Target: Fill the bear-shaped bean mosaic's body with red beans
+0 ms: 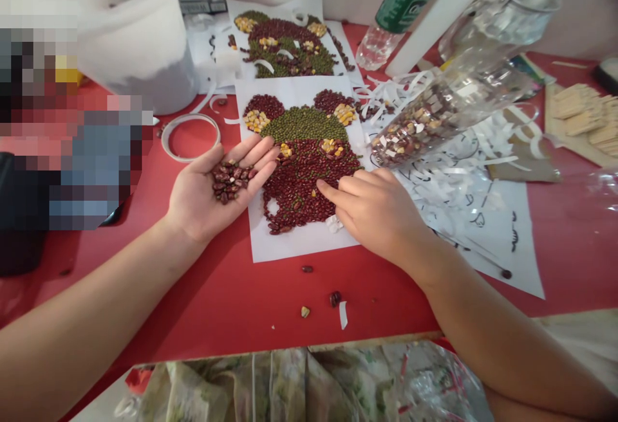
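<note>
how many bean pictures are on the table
2: the near bean picture, partly under the right hand, and the far bean picture, just behind it. Others may be hidden.

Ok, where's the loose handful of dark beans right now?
In the head view, left of centre, the dark beans lie in the upturned left hand, which partly overlaps the left side of the nearer bean picture.

The right hand (379, 213) hides its own palm — any grip seems unreadable.
</note>
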`<state>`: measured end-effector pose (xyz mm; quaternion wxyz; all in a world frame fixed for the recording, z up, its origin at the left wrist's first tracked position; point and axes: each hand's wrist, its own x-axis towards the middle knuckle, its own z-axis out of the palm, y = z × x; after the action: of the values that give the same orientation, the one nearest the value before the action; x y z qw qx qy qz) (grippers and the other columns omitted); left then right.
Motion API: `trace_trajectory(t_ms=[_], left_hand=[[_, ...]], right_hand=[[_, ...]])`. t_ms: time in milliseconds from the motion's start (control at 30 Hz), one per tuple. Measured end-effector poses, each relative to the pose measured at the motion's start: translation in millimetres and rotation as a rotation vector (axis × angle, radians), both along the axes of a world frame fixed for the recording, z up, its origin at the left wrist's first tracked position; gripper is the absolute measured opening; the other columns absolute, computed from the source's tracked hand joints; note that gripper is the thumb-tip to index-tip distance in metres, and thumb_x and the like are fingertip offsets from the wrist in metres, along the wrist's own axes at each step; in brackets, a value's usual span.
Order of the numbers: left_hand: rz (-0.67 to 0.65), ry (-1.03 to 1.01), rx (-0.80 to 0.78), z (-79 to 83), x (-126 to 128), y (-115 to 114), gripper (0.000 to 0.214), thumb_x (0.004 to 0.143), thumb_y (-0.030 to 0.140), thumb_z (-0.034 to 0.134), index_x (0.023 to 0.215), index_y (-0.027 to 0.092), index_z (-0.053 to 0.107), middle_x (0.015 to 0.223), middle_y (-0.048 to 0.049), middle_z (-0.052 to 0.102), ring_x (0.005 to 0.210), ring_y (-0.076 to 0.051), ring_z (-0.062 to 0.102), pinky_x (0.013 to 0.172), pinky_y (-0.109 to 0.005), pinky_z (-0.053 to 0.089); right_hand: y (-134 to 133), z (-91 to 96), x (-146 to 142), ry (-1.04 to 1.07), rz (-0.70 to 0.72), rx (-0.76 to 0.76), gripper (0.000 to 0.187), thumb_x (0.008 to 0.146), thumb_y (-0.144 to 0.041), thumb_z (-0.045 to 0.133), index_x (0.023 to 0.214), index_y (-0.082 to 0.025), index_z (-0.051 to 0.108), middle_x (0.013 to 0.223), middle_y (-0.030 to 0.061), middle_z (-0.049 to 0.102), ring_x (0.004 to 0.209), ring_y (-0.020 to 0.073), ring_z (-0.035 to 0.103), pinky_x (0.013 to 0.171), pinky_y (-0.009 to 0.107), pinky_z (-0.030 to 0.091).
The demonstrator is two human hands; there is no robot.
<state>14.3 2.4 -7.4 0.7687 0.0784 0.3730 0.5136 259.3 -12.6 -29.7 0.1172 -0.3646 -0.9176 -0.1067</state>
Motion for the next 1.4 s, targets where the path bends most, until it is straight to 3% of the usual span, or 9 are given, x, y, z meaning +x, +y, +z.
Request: trace_trajectory(t_ms=[167,333,600,867,1233,1400], left_hand=[[0.024,-0.01,-0.015,-0.3,1,0,0.052,0.103,0.029,0.029,0.152,0.012,0.035,0.132,-0.0102,0.068,0.13,-0.019,0.06,0.105,-0.029,0.052],[0.054,-0.027,-0.036,-0.2,1,1,0.052,0.103,0.028,0.03,0.152,0.013,0.036,0.13,-0.0101,0.069,0.131,-0.021,0.059,0.104,-0.031,0.053],[0.054,-0.044,-0.038,-1.8,0,1,0.052,0.102,0.029,0.032,0.15,0.01,0.039,0.119,-0.0112,0.073,0.122,-0.022,0.065,0.096,-0.03,0.058],[0.081,-0.051,-0.046,0.2,-2,4,0.051,0.102,0.027,0.031,0.151,0.014,0.039,0.124,-0.0108,0.072,0.122,-0.021,0.065,0.094,-0.03,0.058],[0.07,-0.016,-0.032,9.9,-1,-1,0.047,0.103,0.026,0.032,0.146,0.01,0.043,0.144,-0.0112,0.06,0.129,-0.02,0.06,0.109,-0.028,0.048],[0.034,-0.041,-0.002,5.1,-1,-2,0.049,0.104,0.027,0.031,0.149,0.012,0.04,0.141,-0.0104,0.062,0.123,-0.019,0.065,0.102,-0.027,0.054]], right_hand=[[2,-1.4,0,0.028,-0.049,-0.107,0.037,0.091,-0.009,0.047,0.116,-0.015,0.073,0.066,0.0025,0.058,0.069,0.0179,0.046,0.067,0.034,0.03],[9,-5.9,5,0.26,-0.089,-0.231,0.04,0.093,-0.01,0.043,0.118,-0.015,0.073,0.067,0.0015,0.057,0.065,0.0144,0.049,0.066,0.03,0.038],[10,-5.7,7,0.315,-0.012,-0.154,0.037,0.09,-0.009,0.047,0.108,-0.019,0.078,0.064,0.0003,0.056,0.062,0.0128,0.049,0.067,0.031,0.037],[8,-2.9,7,0.185,0.025,-0.213,0.038,0.09,-0.011,0.047,0.11,-0.021,0.078,0.06,-0.0012,0.055,0.058,0.0122,0.042,0.067,0.03,0.034],[12,-5.3,10,0.336,0.012,-0.184,0.036,0.085,-0.007,0.047,0.093,-0.018,0.08,0.061,-0.0004,0.057,0.057,0.0118,0.05,0.064,0.029,0.042],[9,-5.1,1,0.478,0.027,-0.179,0.03,0.086,-0.006,0.05,0.096,-0.015,0.077,0.066,0.0008,0.06,0.06,0.0117,0.051,0.061,0.027,0.044]])
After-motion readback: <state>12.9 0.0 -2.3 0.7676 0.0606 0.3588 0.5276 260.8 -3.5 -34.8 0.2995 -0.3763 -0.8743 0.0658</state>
